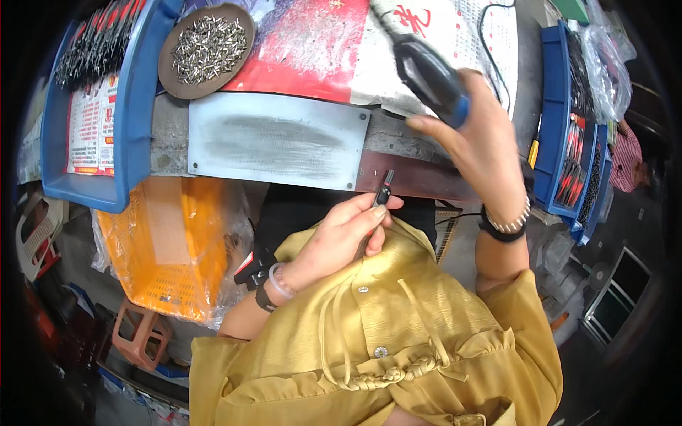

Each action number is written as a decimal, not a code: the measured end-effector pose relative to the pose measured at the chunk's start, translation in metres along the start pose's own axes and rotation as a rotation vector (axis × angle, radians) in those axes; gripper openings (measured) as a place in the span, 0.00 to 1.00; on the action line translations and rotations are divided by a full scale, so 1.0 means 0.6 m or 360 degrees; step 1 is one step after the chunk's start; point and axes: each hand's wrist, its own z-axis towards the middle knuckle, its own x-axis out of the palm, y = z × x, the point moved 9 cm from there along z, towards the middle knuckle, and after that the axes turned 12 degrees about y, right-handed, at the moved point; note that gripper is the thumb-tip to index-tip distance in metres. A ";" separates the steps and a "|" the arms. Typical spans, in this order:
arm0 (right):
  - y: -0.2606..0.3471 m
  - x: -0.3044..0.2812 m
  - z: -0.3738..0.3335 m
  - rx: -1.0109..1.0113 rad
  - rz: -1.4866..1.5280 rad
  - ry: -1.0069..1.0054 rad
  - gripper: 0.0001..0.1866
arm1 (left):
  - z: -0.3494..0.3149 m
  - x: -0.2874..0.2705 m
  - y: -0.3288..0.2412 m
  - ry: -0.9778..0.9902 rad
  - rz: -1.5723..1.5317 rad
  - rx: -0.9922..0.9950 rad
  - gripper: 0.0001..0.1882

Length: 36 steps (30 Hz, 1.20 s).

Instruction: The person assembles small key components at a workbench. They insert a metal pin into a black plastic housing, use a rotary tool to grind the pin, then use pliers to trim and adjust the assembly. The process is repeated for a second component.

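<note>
Head view: left of the pale plate point(277, 142) on the grey bench point(169, 153) stand a blue bin point(138, 85) and, lower, an orange crate point(160, 245); a bowl point(166, 64) of metal bits point(208, 50) sits behind the plate. Off its near right corner the left hand point(339, 236) pinches a small dark part point(383, 194). Farther right, apart, the right hand point(485, 142) grips a dark tool point(428, 74); blue bins point(555, 92) stand beyond.

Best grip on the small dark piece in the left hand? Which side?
Probably pinch the slim metal tip of the dark piece, coming from the far side: it points away from the person, clear of the left hand, which covers the near end.
</note>
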 end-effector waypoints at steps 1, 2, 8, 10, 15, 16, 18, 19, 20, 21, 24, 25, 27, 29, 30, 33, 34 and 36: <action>-0.012 0.018 0.012 0.0047 -0.0099 0.0059 0.30 | -0.007 0.013 -0.013 0.0183 0.0013 0.0027 0.18; -0.018 0.033 0.021 0.0038 -0.0194 0.0087 0.28 | -0.015 0.014 -0.022 0.0156 0.0025 0.0056 0.18; 0.017 0.016 -0.010 -0.0065 -0.0166 -0.0085 0.22 | -0.054 0.001 -0.093 -0.0199 0.0272 0.0452 0.09; 0.060 0.021 -0.065 -0.0171 0.0244 0.0087 0.21 | -0.062 -0.006 -0.107 -0.0307 0.0306 0.0494 0.08; 0.119 0.180 -0.139 -0.0015 0.2076 0.0893 0.11 | -0.061 -0.002 -0.121 -0.0419 0.0631 0.0590 0.09; 0.119 0.189 -0.147 -0.0013 0.2182 0.0830 0.11 | -0.061 0.002 -0.124 -0.0412 0.0761 0.0624 0.10; 0.116 0.202 -0.156 -0.0013 0.2271 0.0778 0.11 | -0.060 0.009 -0.121 -0.0358 0.0931 0.0573 0.12; 0.116 0.204 -0.160 -0.0009 0.2257 0.0795 0.12 | -0.064 0.010 -0.118 -0.0357 0.1003 0.0516 0.11; 0.118 0.203 -0.162 -0.0036 0.2221 0.0818 0.12 | -0.067 0.014 -0.118 -0.0340 0.1096 0.0509 0.11; 0.118 0.202 -0.164 -0.0030 0.2190 0.0838 0.13 | -0.069 0.012 -0.116 -0.0349 0.1106 0.0464 0.11; 0.125 0.196 -0.163 -0.0078 0.2090 0.0904 0.14 | -0.077 0.015 -0.115 -0.0345 0.1164 0.0422 0.11; 0.127 0.195 -0.162 -0.0098 0.2086 0.0907 0.14 | -0.079 0.014 -0.114 -0.0351 0.1171 0.0389 0.11; 0.132 0.199 -0.162 -0.0117 0.2068 0.0929 0.14 | -0.083 0.013 -0.114 -0.0355 0.1213 0.0351 0.11; 0.135 0.205 -0.165 -0.0112 0.2037 0.0962 0.15 | -0.085 0.014 -0.116 -0.0345 0.1278 0.0355 0.11; 0.136 0.208 -0.167 -0.0099 0.2080 0.0973 0.15 | -0.086 0.015 -0.118 -0.0334 0.1325 0.0350 0.11; 0.138 0.212 -0.170 -0.0083 0.2146 0.1006 0.16 | -0.087 0.016 -0.122 -0.0293 0.1401 0.0365 0.11; 0.140 0.212 -0.170 -0.0099 0.2129 0.1019 0.16 | -0.087 0.015 -0.122 -0.0287 0.1389 0.0367 0.11; 0.139 0.213 -0.169 -0.0097 0.2111 0.1073 0.16 | -0.089 0.013 -0.122 -0.0304 0.1389 0.0356 0.09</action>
